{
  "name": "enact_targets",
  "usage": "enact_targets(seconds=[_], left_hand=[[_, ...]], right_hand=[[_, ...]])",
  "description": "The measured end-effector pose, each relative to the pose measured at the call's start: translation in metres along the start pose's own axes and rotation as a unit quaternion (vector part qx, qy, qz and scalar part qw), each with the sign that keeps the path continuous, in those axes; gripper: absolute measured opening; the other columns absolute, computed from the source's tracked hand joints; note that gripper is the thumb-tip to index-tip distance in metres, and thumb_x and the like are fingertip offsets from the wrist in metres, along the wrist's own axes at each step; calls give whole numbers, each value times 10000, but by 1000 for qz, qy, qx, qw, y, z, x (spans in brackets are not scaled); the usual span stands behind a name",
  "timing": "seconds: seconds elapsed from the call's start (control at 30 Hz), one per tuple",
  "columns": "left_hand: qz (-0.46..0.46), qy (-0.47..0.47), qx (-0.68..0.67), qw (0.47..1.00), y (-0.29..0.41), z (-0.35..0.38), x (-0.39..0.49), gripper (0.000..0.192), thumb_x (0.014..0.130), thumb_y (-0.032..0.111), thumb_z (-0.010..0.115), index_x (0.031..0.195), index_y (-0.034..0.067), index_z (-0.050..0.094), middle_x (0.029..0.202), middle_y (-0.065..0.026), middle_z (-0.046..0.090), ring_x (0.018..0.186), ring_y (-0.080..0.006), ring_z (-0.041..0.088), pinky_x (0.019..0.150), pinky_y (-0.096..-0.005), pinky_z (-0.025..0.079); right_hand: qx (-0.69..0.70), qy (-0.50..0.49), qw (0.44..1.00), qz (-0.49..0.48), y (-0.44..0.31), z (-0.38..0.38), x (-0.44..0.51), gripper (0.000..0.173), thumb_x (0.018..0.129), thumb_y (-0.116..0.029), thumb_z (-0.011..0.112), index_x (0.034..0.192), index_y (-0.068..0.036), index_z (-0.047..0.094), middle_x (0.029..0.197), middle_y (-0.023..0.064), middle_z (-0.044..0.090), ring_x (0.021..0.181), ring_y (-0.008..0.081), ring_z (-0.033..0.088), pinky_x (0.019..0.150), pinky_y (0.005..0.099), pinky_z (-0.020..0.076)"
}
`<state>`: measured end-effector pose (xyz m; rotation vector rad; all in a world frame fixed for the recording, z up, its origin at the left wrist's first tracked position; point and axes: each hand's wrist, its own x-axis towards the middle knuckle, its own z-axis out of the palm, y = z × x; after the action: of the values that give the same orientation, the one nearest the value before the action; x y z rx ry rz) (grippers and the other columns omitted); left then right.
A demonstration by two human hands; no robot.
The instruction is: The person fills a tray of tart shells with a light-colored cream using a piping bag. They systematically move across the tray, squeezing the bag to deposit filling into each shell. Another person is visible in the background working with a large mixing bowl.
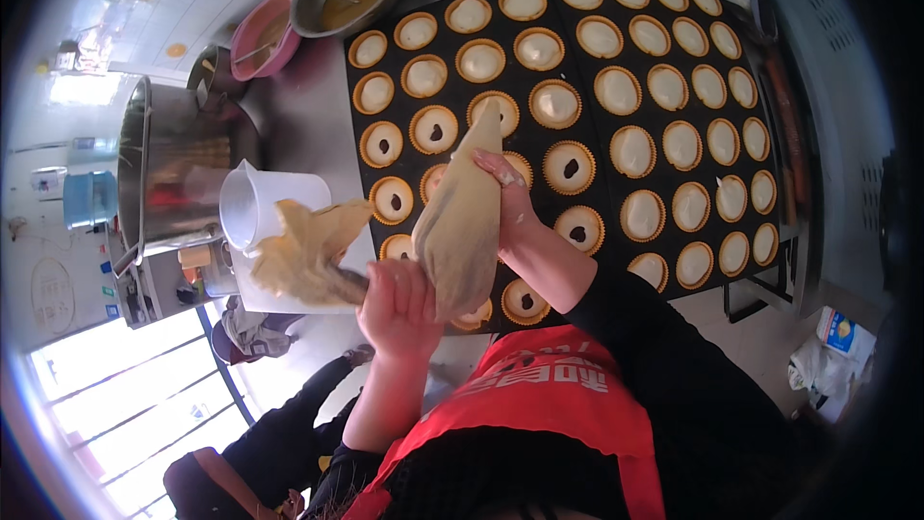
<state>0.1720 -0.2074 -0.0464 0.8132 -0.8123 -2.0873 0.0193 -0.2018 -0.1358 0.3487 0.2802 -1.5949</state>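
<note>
My left hand (pixel 401 300) grips the twisted neck of a cloth-like piping bag (pixel 462 238), whose loose crumpled top flares out to the left. My right hand (pixel 514 195) is wrapped around the bag's lower part, with pale smears on its fingers. The bag's narrow tip points away from me, over a paper-lined cup (pixel 507 115) that shows a dark dab. Black baking trays (pixel 588 131) lie beneath, holding rows of cups. Nearer cups, such as this cup (pixel 570 167), have a dark dab on a pale base. Farther and right-hand cups (pixel 619 90) are topped with pale, glossy filling.
Left of the trays stand a white plastic jug (pixel 242 213) and a large metal pot (pixel 173 180). Behind are a pink bowl (pixel 249 25) and a metal bowl (pixel 307 11) of yellow-brown liquid, both with utensils. Another person (pixel 267 440) is at lower left. White bags (pixel 830 368) lie at right.
</note>
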Motion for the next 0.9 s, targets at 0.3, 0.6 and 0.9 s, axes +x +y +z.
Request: enact_targets(seconds=[0.3, 0.6, 0.9], left_hand=[[-62, 76, -49, 994, -8, -4, 28, 502, 995, 357, 428, 556, 152, 297, 509, 23, 265, 435, -88, 221, 407, -236, 224], [-59, 72, -79, 992, -9, -2, 32, 488, 1009, 352, 393, 575, 148, 306, 501, 22, 271, 420, -92, 246, 418, -232, 272], [113, -22, 37, 993, 22, -16, -6, 494, 1021, 367, 342, 595, 116, 335, 520, -17, 323, 440, -117, 297, 457, -249, 313]], right_hand=[[-40, 105, 994, 10, 10, -13, 14, 377, 883, -393, 455, 900, -35, 573, 825, 128, 622, 763, 264, 619, 739, 386, 510], [-34, 89, 995, 3, 7, -9, 15, 373, 887, -379, 451, 883, -27, 574, 819, 140, 628, 758, 271, 624, 725, 379, 515], [-101, 17, 994, -33, 18, 46, 19, 323, 896, -337, 529, 962, -22, 558, 844, 142, 625, 754, 264, 625, 720, 381, 519]])
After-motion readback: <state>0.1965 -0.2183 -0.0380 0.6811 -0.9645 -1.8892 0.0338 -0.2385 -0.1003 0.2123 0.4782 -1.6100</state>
